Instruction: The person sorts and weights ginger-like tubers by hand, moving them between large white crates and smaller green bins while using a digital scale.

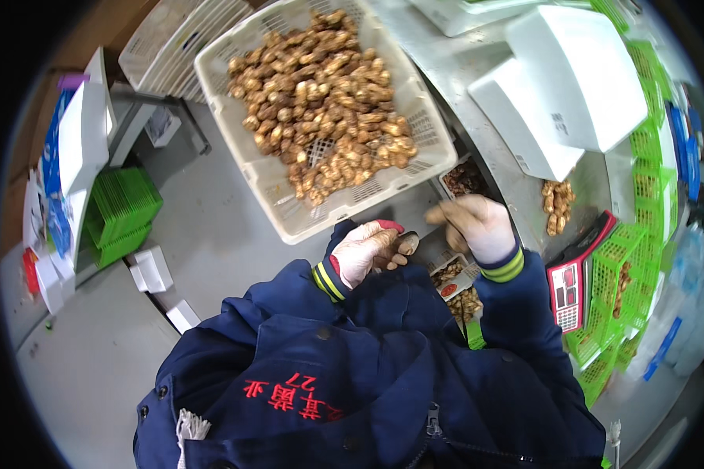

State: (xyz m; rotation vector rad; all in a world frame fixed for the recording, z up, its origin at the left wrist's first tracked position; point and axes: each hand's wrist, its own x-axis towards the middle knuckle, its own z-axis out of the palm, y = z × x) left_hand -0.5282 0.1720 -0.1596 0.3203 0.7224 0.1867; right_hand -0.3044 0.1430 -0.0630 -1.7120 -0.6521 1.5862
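Note:
My left hand, in a pale glove with red at the fingers, is closed around a small brown mushroom with a pale rounded end, just in front of my body. To its right, my right hand is raised apart from it, in a pale glove with brown-stained fingers. Those fingers are bent and smeared by motion, so I cannot make out whether they hold anything. Beyond both hands, a large white plastic crate leans toward me with a heap of brown and tan mushrooms in it.
Small boxes of mushroom pieces sit low beneath my right hand. On the metal table at right are white foam boxes, a loose mushroom pile, a red scale and green baskets. Stacked green crates stand at left.

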